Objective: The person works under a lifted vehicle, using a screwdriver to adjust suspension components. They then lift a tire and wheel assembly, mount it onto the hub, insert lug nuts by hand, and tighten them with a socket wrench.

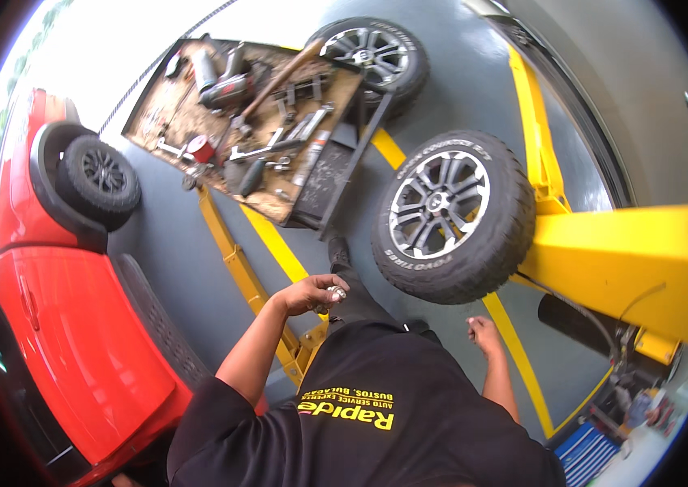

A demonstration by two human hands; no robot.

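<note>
My left hand is closed around several small shiny metal pieces that look like lug nuts. They show at the fingertips and under the palm, in front of my waist. Lower and to the right, my right hand hangs by my side, its fingers loosely curled, with nothing visible in them. Ahead of that hand stands a loose wheel with a black tire and a black-and-silver rim. It is apart from both hands.
Ahead stands a tool cart bearing a hammer, an impact wrench and several wrenches. Another wheel is behind it. A red vehicle fills the left. Yellow lift arms reach in from the right and lie at left.
</note>
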